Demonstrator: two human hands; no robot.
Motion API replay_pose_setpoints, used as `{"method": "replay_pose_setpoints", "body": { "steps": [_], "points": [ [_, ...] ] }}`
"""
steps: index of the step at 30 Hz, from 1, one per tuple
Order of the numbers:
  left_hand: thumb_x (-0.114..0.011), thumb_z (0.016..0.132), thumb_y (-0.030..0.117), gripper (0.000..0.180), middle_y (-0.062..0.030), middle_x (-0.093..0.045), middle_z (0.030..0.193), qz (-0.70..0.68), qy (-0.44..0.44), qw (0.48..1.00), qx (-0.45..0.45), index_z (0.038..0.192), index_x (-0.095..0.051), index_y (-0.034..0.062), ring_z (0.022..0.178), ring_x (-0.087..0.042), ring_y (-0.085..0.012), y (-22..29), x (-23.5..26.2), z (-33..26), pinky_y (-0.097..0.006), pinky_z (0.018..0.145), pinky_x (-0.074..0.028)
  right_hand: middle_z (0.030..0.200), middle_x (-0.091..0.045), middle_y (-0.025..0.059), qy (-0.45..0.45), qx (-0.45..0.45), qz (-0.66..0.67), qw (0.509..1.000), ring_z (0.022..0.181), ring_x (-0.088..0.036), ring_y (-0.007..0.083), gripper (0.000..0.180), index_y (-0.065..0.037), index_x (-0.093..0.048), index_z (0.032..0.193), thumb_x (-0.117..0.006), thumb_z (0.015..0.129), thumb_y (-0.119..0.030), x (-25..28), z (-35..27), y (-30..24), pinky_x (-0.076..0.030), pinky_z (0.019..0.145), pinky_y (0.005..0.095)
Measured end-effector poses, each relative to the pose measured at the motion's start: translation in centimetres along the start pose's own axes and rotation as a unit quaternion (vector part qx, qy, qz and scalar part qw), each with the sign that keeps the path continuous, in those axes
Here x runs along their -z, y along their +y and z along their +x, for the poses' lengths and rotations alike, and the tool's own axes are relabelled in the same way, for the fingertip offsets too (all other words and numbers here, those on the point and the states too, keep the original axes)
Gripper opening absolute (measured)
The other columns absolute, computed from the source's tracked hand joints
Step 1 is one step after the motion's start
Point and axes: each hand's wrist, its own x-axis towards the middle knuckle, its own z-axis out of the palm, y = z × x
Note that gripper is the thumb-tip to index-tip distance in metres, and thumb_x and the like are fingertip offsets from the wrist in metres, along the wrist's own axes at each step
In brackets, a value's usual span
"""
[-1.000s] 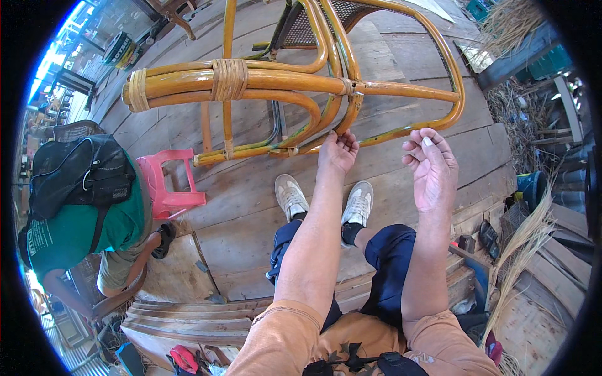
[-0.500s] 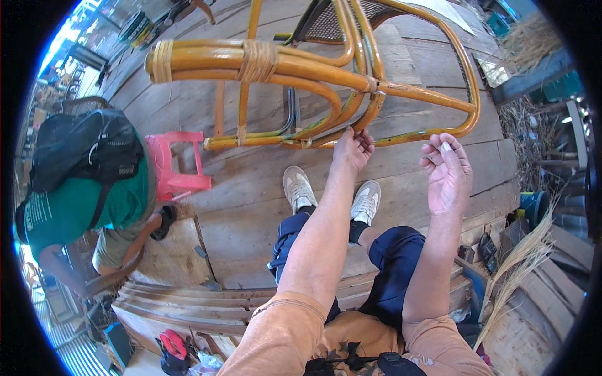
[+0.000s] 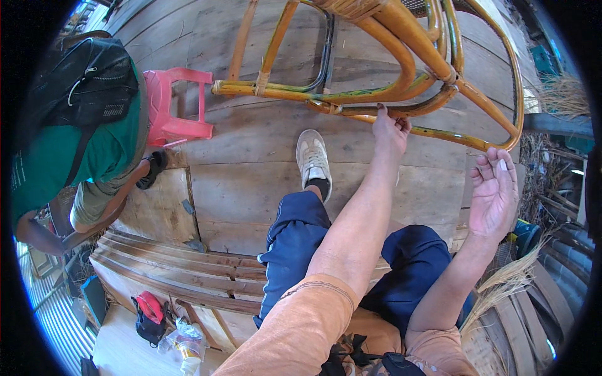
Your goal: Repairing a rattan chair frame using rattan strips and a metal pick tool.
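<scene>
A glossy orange-brown rattan chair frame (image 3: 401,62), its joints bound with pale strips, lies tipped over on the wooden floor in front of me. My left hand (image 3: 392,130) is at the lower curved rail, thumb up against it and fingers curled around its near side. Off the frame's near right corner, my right hand (image 3: 493,191) hangs in the air, palm turned up. Its fingers are bent and bunched towards the thumb; anything thin between them is too small to make out.
A pink plastic stool (image 3: 179,106) stands left of the frame. Beside it a person in a green shirt with a black backpack (image 3: 94,81) bends down. Stacked boards (image 3: 182,266) lie by my legs. Dry fibre strands (image 3: 505,285) spread at the right.
My view has shifted, so the frame appears larger and further right. My left hand stays at the curved rail; my right hand is still raised beside the frame. My right shoe is now hidden.
</scene>
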Motion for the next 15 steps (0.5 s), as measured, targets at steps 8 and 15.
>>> {"method": "replay_pose_setpoints", "body": {
  "steps": [8,15],
  "points": [
    [-0.043,0.092,0.038,0.031,-0.0064,-0.051,0.085,-0.007,-0.012,1.0,0.019,0.096,-0.047,0.0079,0.071,-0.046,-0.0179,0.5,0.3,0.4,-0.033,0.065,-0.041,0.101,-0.061,0.0106,-0.013,0.004,-0.029,0.999,0.087,-0.059,0.0199,0.024,-0.001,-0.054,0.108,-0.051,0.088,-0.012,-1.4,-0.2,0.4,-0.047,0.072,0.031],
    [-0.047,0.09,0.04,0.035,-0.0062,-0.05,0.083,0.001,-0.009,1.0,0.027,0.096,-0.048,0.0057,0.071,-0.047,-0.0171,0.9,0.5,0.6,-0.032,0.063,-0.043,0.101,-0.06,0.0106,-0.014,-0.002,-0.034,0.999,0.087,-0.059,0.0199,0.023,0.0,-0.054,0.107,-0.052,0.088,-0.011,-3.1,-0.7,0.9,-0.047,0.072,0.0309]
  ]
}}
